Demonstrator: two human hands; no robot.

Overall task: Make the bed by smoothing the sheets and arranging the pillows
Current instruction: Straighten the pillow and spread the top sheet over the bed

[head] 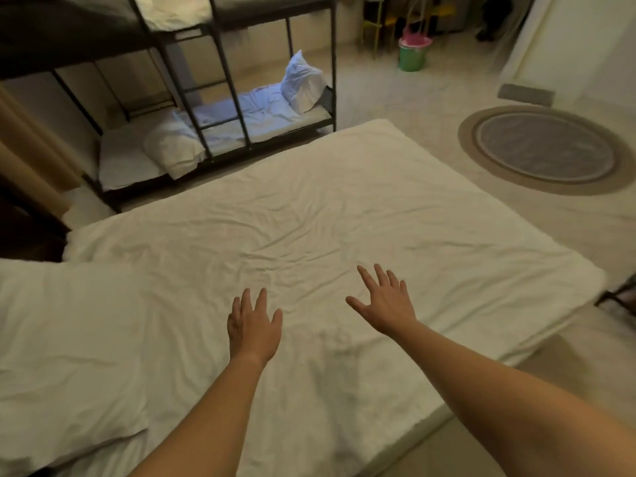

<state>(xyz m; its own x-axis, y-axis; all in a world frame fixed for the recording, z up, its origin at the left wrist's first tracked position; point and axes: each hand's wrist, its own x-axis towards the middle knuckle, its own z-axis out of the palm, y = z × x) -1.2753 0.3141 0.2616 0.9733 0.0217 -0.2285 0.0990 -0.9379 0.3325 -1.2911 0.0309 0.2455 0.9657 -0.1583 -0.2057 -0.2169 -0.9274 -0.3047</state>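
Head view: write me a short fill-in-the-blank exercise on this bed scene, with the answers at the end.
Over the wrinkled sheet, the left hand and the right hand are open and hold ____.
The pillow lies at the person's ____ side.
The rug is ____ in shape.
Missing words: nothing; left; round.
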